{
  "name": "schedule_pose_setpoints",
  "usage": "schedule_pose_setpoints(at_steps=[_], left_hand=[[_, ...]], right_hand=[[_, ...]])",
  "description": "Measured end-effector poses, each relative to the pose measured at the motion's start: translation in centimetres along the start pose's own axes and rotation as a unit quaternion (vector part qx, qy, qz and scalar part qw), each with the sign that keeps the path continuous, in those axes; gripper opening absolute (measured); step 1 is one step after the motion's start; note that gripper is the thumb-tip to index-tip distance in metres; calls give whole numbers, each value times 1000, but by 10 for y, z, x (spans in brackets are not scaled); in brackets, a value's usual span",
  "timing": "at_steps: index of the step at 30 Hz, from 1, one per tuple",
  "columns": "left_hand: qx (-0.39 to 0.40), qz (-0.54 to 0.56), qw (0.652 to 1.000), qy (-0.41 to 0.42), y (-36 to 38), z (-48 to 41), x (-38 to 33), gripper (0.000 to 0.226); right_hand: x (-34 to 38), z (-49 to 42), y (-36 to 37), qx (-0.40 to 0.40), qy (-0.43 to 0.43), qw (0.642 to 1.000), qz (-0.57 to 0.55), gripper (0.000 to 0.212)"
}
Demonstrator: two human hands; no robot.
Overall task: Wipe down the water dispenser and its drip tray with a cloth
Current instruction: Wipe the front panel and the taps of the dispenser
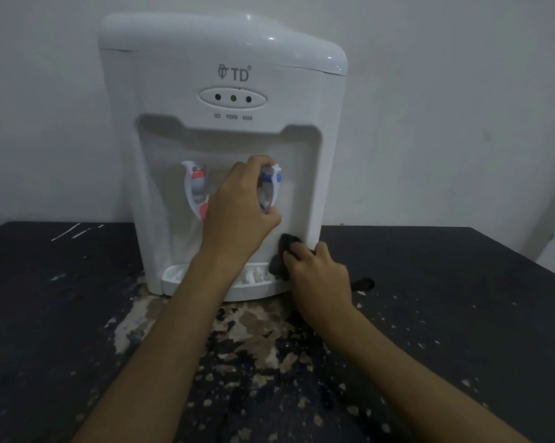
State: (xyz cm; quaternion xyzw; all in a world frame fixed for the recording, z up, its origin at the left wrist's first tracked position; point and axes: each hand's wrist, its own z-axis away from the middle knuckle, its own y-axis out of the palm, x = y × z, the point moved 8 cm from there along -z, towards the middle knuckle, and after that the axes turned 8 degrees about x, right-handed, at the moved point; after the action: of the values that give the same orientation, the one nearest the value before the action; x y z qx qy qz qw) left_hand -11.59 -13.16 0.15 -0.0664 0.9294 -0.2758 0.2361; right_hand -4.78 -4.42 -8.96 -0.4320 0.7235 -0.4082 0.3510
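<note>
White plastic water dispenser [228, 139] at 12 o'clock, marked "TD", "HOT", "POWER", "WARM". White drip tray [254, 290] contents unclear. Left hand [238, 207] gripping blue tap [277, 180]; right hand [319, 278] holding dark cloth [277, 263] at tray's 3 o'clock.

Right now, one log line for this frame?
left hand: grips blue tap | right hand: holds dark cloth against dispenser, lower right | drip tray: in place

White water dispenser [225, 129] on dark worn table [78, 314]. Left hand [241, 203] grips blue tap [271, 190] — right hand [317, 276] presses dark cloth [281, 254] at drip tray [254, 290] corner.
</note>
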Motion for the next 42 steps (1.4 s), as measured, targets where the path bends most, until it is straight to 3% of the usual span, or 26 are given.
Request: schedule_pose_setpoints(at_steps=[2,5,10,17,19,23,27,34,39,42], left_hand=[[6,6,1000,-2,0,0,0,53],[27,18,999,-12,3,1,0,58],[37,-1,999,-5,-8,19,4,61],[-146,-125,979,70,-74,59,27,23],[-171,-134,976,27,-80,66,52,28],[-161,-108,975,-106,-73,74,97,58],[-120,17,970,-210,-55,79,126,66],[-167,92,957,-218,-57,82,138,56],[-170,108,955,-220,-58,85,140,54],[-169,122,956,-207,-60,86,140,55]], right_hand=[[-3,-4,1,6,17,998,-61,24],[-8,-8,-16,-54,35,988,-137,35],[-7,-13,-20,-101,41,963,-247,33],[-5,-13,-18,-139,96,906,-388,27],[-1,-13,-16,-142,109,902,-394,26],[10,-15,-10,-139,130,899,-393,32],[17,-21,-2,-123,148,913,-359,43],[50,-37,9,-125,167,906,-367,21],[103,-41,8,-131,88,935,-318,23],[102,-39,5,-168,97,949,-250,23]])
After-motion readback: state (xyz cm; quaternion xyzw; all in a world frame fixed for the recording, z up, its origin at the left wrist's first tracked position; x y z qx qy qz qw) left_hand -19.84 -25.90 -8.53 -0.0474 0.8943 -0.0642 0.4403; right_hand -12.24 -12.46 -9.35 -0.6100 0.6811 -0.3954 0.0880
